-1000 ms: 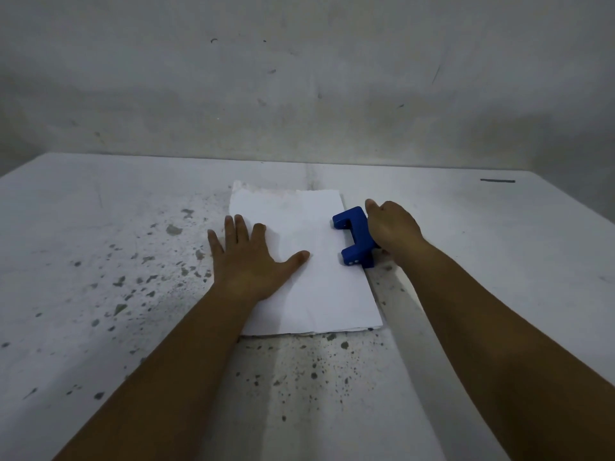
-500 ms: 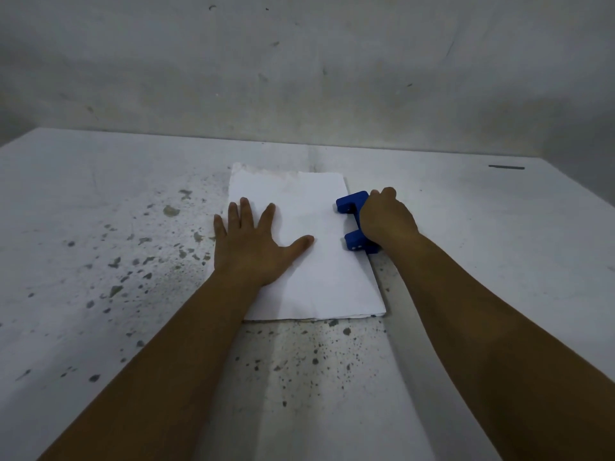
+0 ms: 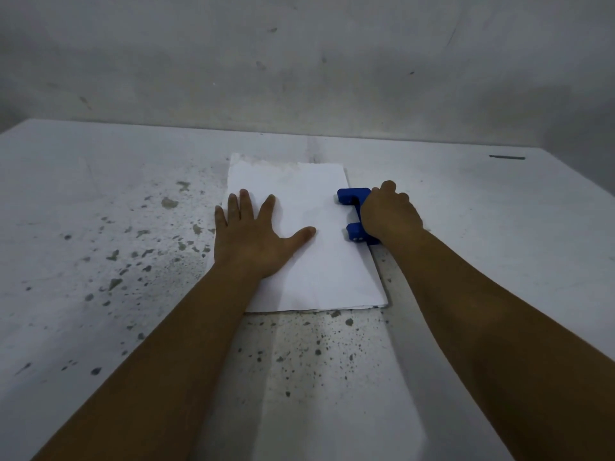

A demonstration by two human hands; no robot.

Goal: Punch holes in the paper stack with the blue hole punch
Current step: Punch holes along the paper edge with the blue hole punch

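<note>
Surface: speckled grey counter [image 3: 100, 261], bare wall behind.
Paper stack [image 3: 309, 261]: flat, mid-counter.
Left hand [image 3: 256, 237]: spread wide, pinning sheets.
Right hand [image 3: 389, 214]: closed over blue hole punch [image 3: 354, 207] on stack's right edge.
Change: the fist has moved from beside the punch onto it; likely pressing.

A big white bench [image 3: 499, 227] filled the lower part of the frame. It was dirty. Lots of small grey spots [image 3: 139, 254] were scattered over its left side, and more tiny dark specks [image 3: 299, 354] sat low in the middle. A short dark line [image 3: 507, 157] lay on the bench near the far right edge, at the upper right. Behind the bench stood a grey wall [image 3: 299, 61], filling the top of the frame. The wall had a few little dark marks [image 3: 273, 29] and smudges on it. The wall's right side looked darker.
</note>
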